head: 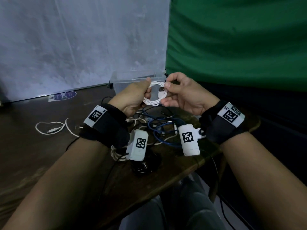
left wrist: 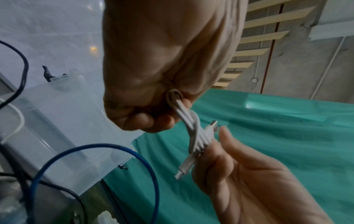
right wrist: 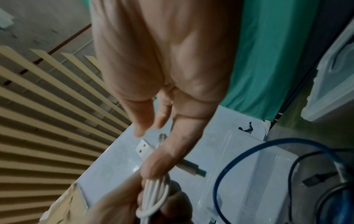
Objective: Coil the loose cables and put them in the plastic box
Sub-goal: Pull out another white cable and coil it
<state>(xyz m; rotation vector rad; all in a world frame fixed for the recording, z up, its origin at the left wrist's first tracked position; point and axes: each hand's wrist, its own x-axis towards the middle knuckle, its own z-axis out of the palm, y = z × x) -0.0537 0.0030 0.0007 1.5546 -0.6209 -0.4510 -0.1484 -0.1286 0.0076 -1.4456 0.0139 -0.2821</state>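
Note:
A white USB cable (head: 155, 93) is wound into a small coil and held between both hands, in the air just in front of the clear plastic box (head: 123, 83). My left hand (head: 137, 97) grips the coil's left end, fingers curled round the loops (left wrist: 184, 112). My right hand (head: 172, 90) pinches the right end, where the USB plug (head: 161, 89) sticks out (right wrist: 142, 147). The coil strands (right wrist: 155, 191) run from the right thumb into the left hand. Below the hands, loose blue cables (head: 164, 130) and black ones lie tangled on the wooden table (head: 33, 155).
Another loose white cable (head: 53, 128) lies on the table at the left. A white coiled cable (head: 116, 153) and a black bundle (head: 144, 166) sit near the front edge. A grey board stands behind the box, with a green cloth (head: 232, 39) to the right.

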